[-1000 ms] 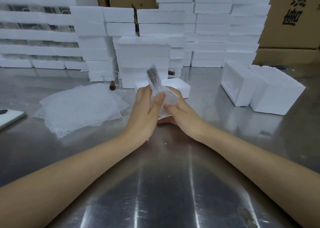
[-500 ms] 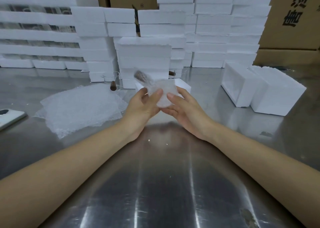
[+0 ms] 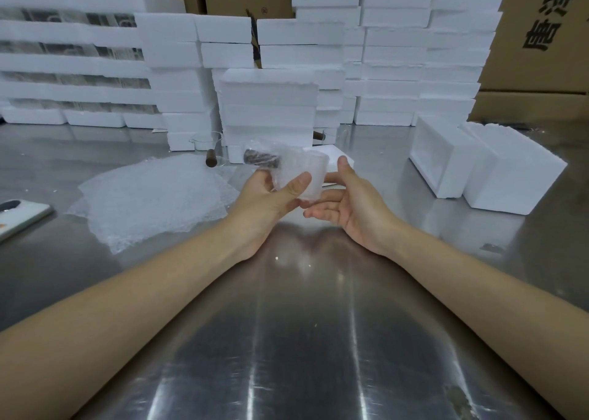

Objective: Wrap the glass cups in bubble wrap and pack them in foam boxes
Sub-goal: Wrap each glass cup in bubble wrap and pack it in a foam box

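A brushed steel tabletop (image 3: 302, 340) fills the view. Along its far edge, from ten o'clock round to one o'clock, we see stacks of white foam boxes (image 3: 271, 101) piled in front of brown cardboard cartons (image 3: 548, 30).

Just above the middle of the view we see both hands raised off the steel and close together. The left hand (image 3: 267, 193) grips the wrapped glass cup (image 3: 302, 174), with its thumb across the front of the bundle and its fingers curled behind. The cup's dark handle (image 3: 259, 158) shows through the bubble wrap and sticks out toward ten o'clock.

The right hand (image 3: 353, 203) lies palm up at three o'clock of the bundle. Its fingers are relaxed and reach under the bundle, and its thumb is raised clear of the wrap. We cannot tell whether those fingers touch the bundle.

Right behind the hands, at twelve o'clock, a low foam box (image 3: 331, 153) lies on the tabletop. At nine o'clock of the hands a pile of loose bubble wrap sheets (image 3: 153, 196) lies flat. At its far edge stands a bare glass cup (image 3: 208, 145) with a dark handle.

At three o'clock, well apart from the hands, two side-turned foam boxes (image 3: 446, 161) stand touching each other. At the left edge a flat white device (image 3: 19, 215) pokes into view.
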Demonstrator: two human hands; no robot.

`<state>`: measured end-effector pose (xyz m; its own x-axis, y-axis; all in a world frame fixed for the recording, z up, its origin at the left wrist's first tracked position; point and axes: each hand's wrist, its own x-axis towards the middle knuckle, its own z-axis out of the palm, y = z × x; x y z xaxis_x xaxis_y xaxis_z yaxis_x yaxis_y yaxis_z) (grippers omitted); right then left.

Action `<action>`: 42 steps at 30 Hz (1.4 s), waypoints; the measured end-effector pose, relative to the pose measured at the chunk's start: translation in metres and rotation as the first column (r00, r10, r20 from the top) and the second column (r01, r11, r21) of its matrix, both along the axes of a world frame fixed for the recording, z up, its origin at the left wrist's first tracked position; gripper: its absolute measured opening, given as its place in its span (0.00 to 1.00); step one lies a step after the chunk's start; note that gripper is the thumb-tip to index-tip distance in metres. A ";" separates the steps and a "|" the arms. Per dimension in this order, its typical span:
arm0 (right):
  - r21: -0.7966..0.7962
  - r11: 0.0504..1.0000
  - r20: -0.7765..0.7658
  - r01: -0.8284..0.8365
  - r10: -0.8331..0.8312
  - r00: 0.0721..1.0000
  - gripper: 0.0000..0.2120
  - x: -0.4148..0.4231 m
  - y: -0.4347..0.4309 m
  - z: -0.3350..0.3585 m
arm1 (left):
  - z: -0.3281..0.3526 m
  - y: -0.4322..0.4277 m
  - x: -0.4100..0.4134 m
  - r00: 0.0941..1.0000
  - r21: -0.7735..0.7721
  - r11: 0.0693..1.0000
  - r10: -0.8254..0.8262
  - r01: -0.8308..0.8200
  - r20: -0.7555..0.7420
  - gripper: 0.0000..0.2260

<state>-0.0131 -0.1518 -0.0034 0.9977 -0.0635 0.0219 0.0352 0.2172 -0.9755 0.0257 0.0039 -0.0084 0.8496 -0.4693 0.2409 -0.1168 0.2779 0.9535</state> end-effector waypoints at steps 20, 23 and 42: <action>-0.161 0.844 0.451 0.512 -0.399 0.798 0.24 0.009 -0.025 -0.003 | -0.010 0.011 0.046 0.594 0.480 0.642 -0.047 -0.598 0.803 0.23; -0.148 0.825 0.458 0.546 -0.432 0.777 0.26 0.010 -0.030 -0.002 | -0.012 0.009 0.047 0.517 0.457 0.577 -0.069 -0.677 0.853 0.19; -0.422 0.722 0.546 0.548 -0.280 0.789 0.29 0.010 -0.033 -0.007 | -0.008 0.016 0.040 0.366 0.444 0.471 -0.251 -0.763 0.896 0.17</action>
<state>-0.0031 -0.1849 -0.0103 0.7467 -0.3114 0.5878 0.4167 -0.4698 -0.7783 0.0658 0.0197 -0.0162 0.5406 -0.6379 0.5485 -0.7630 -0.6464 0.0003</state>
